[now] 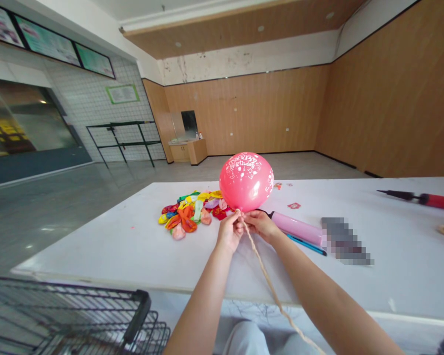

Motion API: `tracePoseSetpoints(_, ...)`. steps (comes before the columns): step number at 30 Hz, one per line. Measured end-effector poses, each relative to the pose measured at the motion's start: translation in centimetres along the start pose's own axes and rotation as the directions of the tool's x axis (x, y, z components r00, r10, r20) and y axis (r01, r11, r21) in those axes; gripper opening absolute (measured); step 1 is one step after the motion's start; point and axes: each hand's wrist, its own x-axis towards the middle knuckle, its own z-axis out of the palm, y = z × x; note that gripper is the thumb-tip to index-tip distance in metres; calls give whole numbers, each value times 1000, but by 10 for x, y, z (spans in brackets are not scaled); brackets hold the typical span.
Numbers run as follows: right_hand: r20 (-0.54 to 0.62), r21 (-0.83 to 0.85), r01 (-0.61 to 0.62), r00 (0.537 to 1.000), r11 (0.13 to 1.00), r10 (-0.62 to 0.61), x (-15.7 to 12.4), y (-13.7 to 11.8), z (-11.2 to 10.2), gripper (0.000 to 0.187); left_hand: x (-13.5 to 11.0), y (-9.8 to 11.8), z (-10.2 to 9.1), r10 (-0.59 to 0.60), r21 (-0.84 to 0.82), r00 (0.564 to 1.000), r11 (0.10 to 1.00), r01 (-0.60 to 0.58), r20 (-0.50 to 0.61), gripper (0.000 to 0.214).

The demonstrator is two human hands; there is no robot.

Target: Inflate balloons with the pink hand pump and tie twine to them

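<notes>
A blown-up pink-red balloon [246,180] with white birthday lettering stands above my two hands, its neck pointing down toward me. My left hand [231,230] pinches at the neck from the left, fingers closed. From the other side my right hand [261,224] is closed at the same spot, its fingertips close to the left ones. A beige twine [261,264] comes out from between the fingers and runs down toward my lap. Whether it is looped round the neck is hidden by the fingers.
Loose uninflated balloons [187,218] lie heaped to the left on the white table [107,236]. Right of my hands are a pink hand pump [298,228], a blue pen [307,244] and a blurred-out item [346,240]. A red-black pump [425,199] lies far right; a wire cart [77,310] stands lower left.
</notes>
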Motion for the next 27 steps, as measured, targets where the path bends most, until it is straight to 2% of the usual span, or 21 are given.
tracePoseSetpoints(3,-131,-115,76,987,990,-91,3,2,-3,38,-2,0,0,0,20,1000,1000,-1,17,22)
tracePoseSetpoints(7,-225,-261,80,964,962,-142,6,4,-3,31,-5,1,2,-9,68,999,998,6,44,25)
tracePoseSetpoints(14,-279,-365,140,927,920,-252,13,8,-6,20,-9,-1,4,-92,134,995,987,84,47,19)
tracePoseSetpoints(20,-280,-410,179,908,894,-310,14,10,-6,24,-9,-4,4,-134,184,989,975,121,60,18)
tracePoseSetpoints(27,-267,-495,180,899,850,-346,15,10,-5,24,-10,-4,5,-108,234,993,968,93,54,25)
